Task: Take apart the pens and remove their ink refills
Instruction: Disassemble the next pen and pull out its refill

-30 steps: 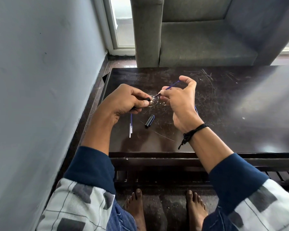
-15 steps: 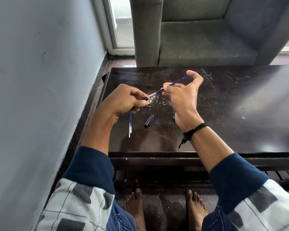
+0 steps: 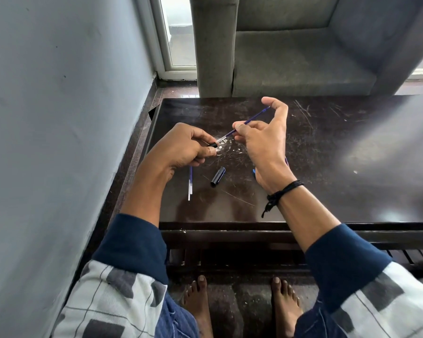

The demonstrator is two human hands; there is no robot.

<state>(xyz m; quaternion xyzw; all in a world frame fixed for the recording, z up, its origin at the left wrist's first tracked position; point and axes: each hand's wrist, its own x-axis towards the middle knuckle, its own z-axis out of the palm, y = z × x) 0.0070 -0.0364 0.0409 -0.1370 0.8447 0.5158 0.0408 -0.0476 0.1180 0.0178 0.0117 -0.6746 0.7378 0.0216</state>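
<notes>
The right hand pinches the blue ink refill between thumb and forefinger partway along its length, its grip clamped on the thin tube, the other fingers spread loose toward 12 o'clock. The left hand is closed around the pen barrel, of which only a short black end shows past the knuckles.

A second ago the two hands sat almost knuckle to knuckle, with little of the refill visible. Now the right hand has drawn away toward 2 o'clock, and a long stretch of refill shows between and beyond the hands. Its near end, clear and pale, appears to reach the mouth of the barrel; whether the tip is fully out I cannot tell. I judge the extraction nearly done for this pen.

The refill is slim and straight, deep blue over most of its length, transparent toward the barrel end.

Outward on the dark, scratched bench: two removed refills lie side by side at 6 o'clock from the left hand, a black pen cap lies just right of them, and a bit of something blue peeks out from behind the right wrist, too hidden to name. So the task looks partly finished.
</notes>
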